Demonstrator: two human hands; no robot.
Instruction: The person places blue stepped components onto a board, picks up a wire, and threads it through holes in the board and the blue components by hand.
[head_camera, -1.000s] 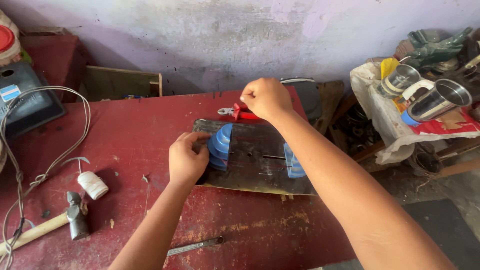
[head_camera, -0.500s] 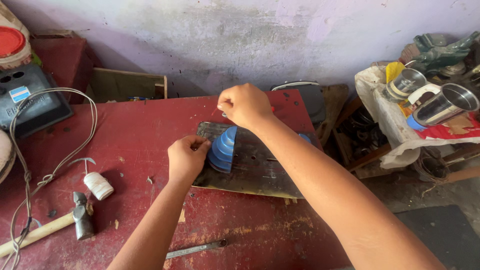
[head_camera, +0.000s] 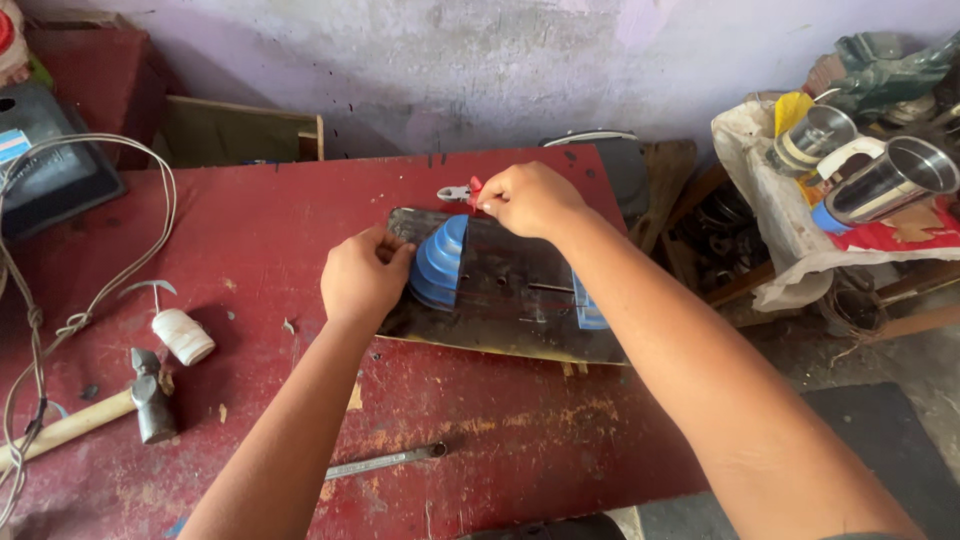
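Observation:
A dark metal plate (head_camera: 520, 300) lies on the red table (head_camera: 250, 230), with a blue stepped pulley (head_camera: 438, 262) at its left end and a second blue part (head_camera: 588, 305) further right. My left hand (head_camera: 362, 277) rests on the plate's left edge, fingers curled against the pulley. My right hand (head_camera: 528, 197) is at the plate's far edge, closed around red-handled pliers (head_camera: 458, 193) whose metal jaws point left.
A hammer (head_camera: 120, 408) and a white plug with a hook (head_camera: 182, 335) lie at the left, by a loop of grey cable (head_camera: 95, 300). A metal rod (head_camera: 385, 461) lies near the front. Steel cups (head_camera: 885, 180) sit on a cluttered shelf at the right.
My right hand has shifted along the plate's far edge and the pliers' jaws show beside it again. The view has swung slightly. My left hand stays by the pulley.

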